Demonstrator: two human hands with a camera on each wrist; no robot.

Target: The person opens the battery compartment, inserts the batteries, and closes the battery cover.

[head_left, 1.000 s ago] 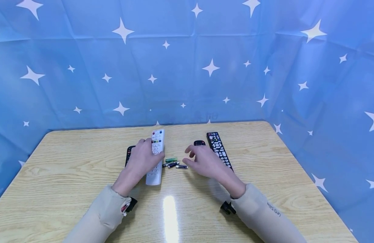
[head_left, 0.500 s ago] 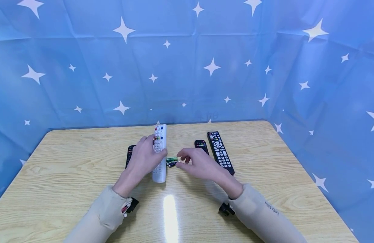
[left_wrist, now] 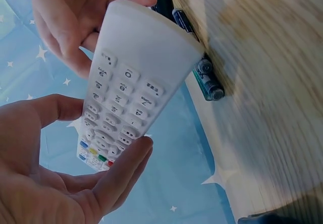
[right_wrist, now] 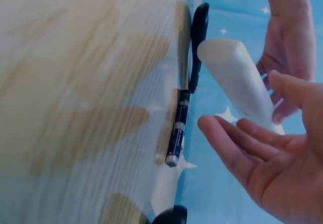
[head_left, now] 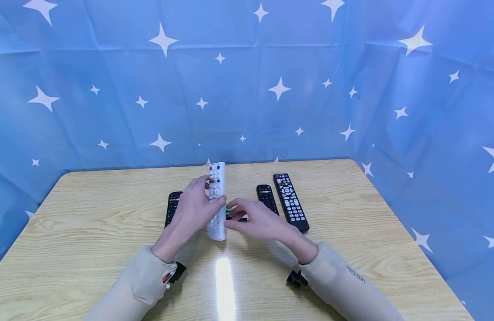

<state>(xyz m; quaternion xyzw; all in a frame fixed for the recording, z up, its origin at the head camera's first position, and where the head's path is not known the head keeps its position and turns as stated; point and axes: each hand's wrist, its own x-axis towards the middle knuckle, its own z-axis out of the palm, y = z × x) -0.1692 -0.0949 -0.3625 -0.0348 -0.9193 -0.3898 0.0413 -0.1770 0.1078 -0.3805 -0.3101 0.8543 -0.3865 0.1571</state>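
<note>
My left hand [head_left: 192, 206] grips a white remote control [head_left: 216, 189] by its sides, lifted off the table with its buttons facing me. In the left wrist view its numbered keys and blank lower end show. My right hand [head_left: 259, 220] hovers close to the remote's lower right edge, fingers loosely bent and the palm holding nothing; the right wrist view shows the relaxed fingers [right_wrist: 227, 151] beside the remote's plain back. Whether the right fingertips touch it I cannot tell. Several small batteries [right_wrist: 177, 128] lie on the table under the right hand, partly hidden in the head view.
A black remote [head_left: 173, 206] lies left of my left hand, partly covered by it. To the right lie a smaller black remote [head_left: 267, 196] and a longer black one [head_left: 291, 203]. Behind the wooden table [head_left: 110, 214] hangs a blue star-patterned cloth [head_left: 231, 80].
My left hand has lifted the white remote and carried it slightly right, tilting it up. My right hand has moved left, over the batteries and up to the remote.
</note>
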